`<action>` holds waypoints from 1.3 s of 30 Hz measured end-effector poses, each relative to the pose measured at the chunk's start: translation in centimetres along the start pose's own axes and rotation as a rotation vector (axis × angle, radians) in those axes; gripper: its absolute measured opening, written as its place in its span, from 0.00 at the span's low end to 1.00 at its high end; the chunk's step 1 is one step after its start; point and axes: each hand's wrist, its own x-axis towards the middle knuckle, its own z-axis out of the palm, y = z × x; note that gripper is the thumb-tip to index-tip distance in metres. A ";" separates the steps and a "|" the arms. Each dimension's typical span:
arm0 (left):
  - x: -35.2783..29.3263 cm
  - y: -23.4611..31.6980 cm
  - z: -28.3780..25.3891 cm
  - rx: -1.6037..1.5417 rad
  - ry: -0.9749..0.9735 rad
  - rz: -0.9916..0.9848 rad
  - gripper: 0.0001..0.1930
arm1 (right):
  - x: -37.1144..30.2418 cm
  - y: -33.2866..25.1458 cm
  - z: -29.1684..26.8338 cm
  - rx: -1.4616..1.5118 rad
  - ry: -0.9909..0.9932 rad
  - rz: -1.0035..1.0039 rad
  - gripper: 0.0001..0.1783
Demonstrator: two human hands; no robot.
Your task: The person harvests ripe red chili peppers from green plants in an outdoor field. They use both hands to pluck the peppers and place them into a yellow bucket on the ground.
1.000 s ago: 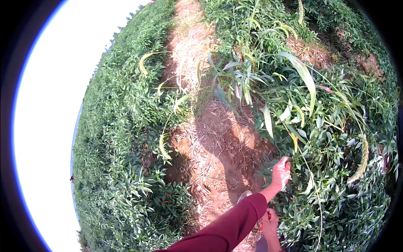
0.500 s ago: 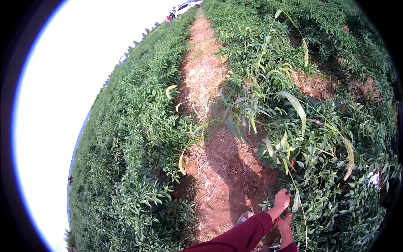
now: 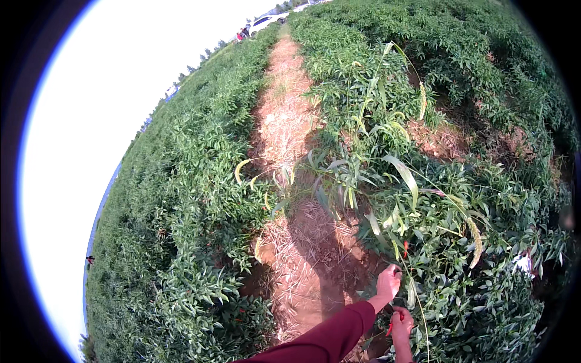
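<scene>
My left hand (image 3: 388, 283), its arm in a maroon sleeve, reaches into the near edge of the right-hand row of pepper plants (image 3: 460, 296). Its fingers are curled together at the leaves; what they grip, if anything, is hidden. Just below it, my right hand (image 3: 400, 330) is closed round red chili peppers (image 3: 389, 330), which poke out at its side. Another red chili (image 3: 405, 247) hangs among the leaves beyond my left hand. Tall bristly grass (image 3: 404, 172) with drooping seed heads rises from the same row, and one thin stem passes close by both hands.
A straw-strewn dirt path (image 3: 302, 242) runs ahead, with my shadow on it. Dense pepper plants (image 3: 181, 242) line its left side. Something white (image 3: 523, 264) lies among the leaves at right. Far off stand a white car (image 3: 266, 23) and people (image 3: 242, 34).
The view has shifted a little, so the plants and path sit further left. My right hand has turned and come up slightly, showing more of the red chilies. My left hand stays closed at the leaves.
</scene>
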 end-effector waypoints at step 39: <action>-23.7 18.7 -2.0 -0.622 -1.390 -0.771 0.10 | -27.4 -8.9 -12.2 1.322 0.464 0.093 0.12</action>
